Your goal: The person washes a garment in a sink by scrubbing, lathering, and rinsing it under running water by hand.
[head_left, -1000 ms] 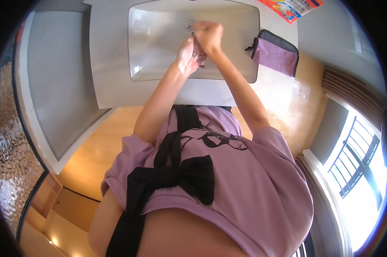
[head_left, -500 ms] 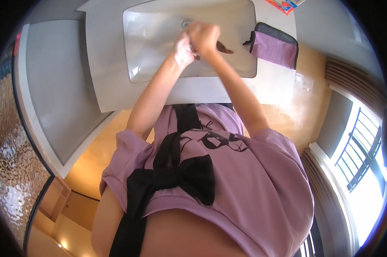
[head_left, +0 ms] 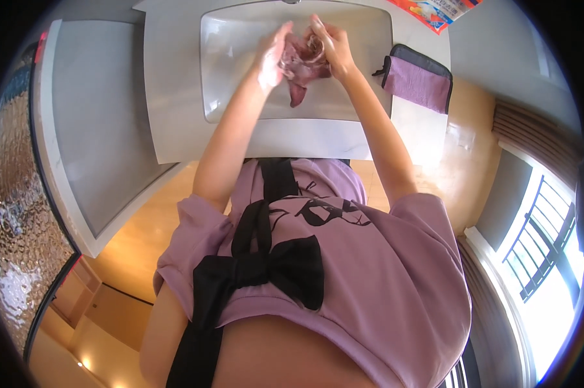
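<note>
Over the sink, a wet, dark pink cloth point(head_left: 301, 64) is bunched between my two hands, with white suds on it. One pointed end of it hangs down toward me. My left hand point(head_left: 274, 58) holds the cloth's left side, its fingers fairly straight and foam along the hand and wrist. On the other side, my right hand point(head_left: 334, 52) grips the cloth with curled fingers, thumb pointing up. The cloth partly hides the fingertips of both hands. Below them lies the pale basin of the sink point(head_left: 233, 103).
A light countertop point(head_left: 195, 142) surrounds the sink. On its right lies a folded purple cloth item with black trim point(head_left: 416, 83). A red, white and blue packet point(head_left: 437, 14) sits at the far right. To the left stands a grey panel with a white frame point(head_left: 104, 123).
My hands were pressed together around the cloth, which was mostly hidden. They have moved apart, and the cloth shows between them. The view has shifted slightly, so the drain is covered.
</note>
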A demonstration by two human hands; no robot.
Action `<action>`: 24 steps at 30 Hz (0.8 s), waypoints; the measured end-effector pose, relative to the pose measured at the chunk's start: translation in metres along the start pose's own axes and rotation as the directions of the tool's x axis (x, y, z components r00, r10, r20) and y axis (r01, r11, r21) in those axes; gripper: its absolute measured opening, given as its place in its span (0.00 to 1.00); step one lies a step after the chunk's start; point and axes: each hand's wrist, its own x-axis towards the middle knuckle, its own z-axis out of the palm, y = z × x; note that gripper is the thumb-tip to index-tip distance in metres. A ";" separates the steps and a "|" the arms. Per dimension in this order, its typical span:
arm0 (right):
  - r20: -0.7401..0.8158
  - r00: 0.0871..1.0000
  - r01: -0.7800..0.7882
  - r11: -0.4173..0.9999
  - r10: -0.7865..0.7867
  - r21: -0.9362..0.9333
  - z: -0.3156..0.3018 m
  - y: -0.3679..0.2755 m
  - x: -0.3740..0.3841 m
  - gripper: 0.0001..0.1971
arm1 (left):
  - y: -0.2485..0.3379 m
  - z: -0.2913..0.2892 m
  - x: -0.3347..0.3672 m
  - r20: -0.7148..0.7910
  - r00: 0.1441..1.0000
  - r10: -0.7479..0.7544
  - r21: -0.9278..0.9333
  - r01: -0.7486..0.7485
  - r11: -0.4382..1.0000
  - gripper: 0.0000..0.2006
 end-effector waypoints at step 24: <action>-0.032 0.962 0.269 0.963 -0.270 -0.016 0.074 -0.028 -0.048 0.18 | 0.021 -0.032 -0.039 0.231 0.967 0.106 -0.201 -0.059 0.978 0.17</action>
